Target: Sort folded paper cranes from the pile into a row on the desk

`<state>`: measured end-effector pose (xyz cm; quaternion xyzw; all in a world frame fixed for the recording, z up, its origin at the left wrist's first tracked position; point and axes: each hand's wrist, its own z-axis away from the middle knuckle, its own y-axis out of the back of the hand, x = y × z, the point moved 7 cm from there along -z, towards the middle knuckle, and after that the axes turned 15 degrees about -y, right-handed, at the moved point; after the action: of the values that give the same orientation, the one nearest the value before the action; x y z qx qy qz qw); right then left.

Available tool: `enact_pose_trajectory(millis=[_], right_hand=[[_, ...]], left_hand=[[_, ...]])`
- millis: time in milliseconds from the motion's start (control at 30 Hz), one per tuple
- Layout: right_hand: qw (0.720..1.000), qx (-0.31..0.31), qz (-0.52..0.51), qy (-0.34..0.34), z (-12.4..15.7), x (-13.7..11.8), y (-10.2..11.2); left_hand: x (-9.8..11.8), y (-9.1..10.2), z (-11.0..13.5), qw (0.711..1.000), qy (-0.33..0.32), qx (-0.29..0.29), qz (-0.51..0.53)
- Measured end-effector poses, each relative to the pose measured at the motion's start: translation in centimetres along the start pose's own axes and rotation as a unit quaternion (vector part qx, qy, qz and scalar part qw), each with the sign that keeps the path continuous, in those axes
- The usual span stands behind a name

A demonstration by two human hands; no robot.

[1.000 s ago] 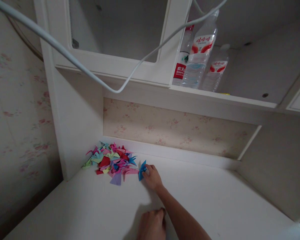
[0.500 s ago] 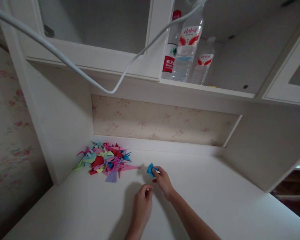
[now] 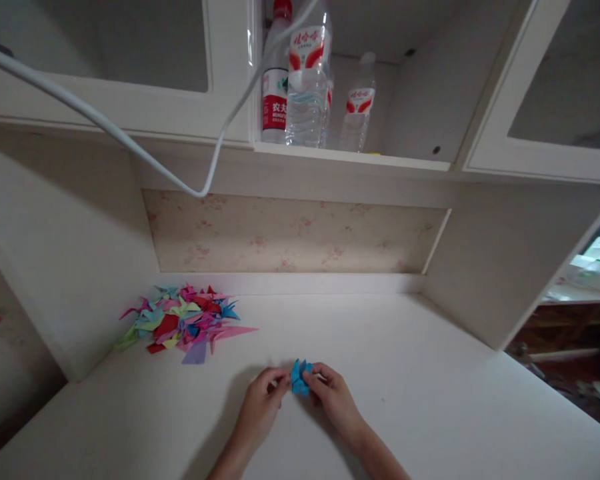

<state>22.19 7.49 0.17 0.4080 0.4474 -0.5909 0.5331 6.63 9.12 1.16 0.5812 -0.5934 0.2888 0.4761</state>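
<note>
A small piece of blue folded paper (image 3: 301,379) is held up over the white tabletop near the middle of the head view. My right hand (image 3: 337,403) pinches its right side between thumb and fingers. At the paper's left edge, my left hand (image 3: 263,403) has its thumb and fingertips drawn together; whether they grip the paper, I cannot tell. Left of both hands lies a heap of colourful folded paper cranes (image 3: 167,325), in pink, red, green, purple and blue.
The white desk (image 3: 420,413) runs back to a floral panel (image 3: 295,233). Above it, an open cabinet shelf holds plastic bottles, including a large one (image 3: 307,100) and a smaller one (image 3: 359,110). A white cable (image 3: 145,157) hangs across the upper left. Side panels (image 3: 510,253) bound the desk.
The blue paper has come nearer to me in my right hand, away from the heap. My left hand has met it at its left edge. The whole view has turned to the right.
</note>
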Motion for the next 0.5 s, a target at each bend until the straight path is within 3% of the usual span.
enact_pose_trajectory(millis=[133, 233, 400, 500], right_hand=[[0.998, 0.064, -0.001, 0.006, -1.0, 0.2, 1.6], [0.996, 0.086, 0.016, 0.007, -1.2, 0.3, 1.9], [0.987, 0.103, 0.043, 0.112, 0.2, -1.1, 1.5], [0.989, 0.082, 0.022, 0.12, 0.6, -1.1, 1.1]], left_hand=[[0.7, 0.5, 0.2, 0.996, -0.032, 0.046, -0.069], [2.4, -0.5, 0.9, 0.986, -0.107, 0.016, -0.129], [4.7, -2.6, 2.3, 0.922, -0.257, -0.046, -0.287], [4.8, -2.8, 2.5, 0.898, -0.275, -0.056, -0.338]])
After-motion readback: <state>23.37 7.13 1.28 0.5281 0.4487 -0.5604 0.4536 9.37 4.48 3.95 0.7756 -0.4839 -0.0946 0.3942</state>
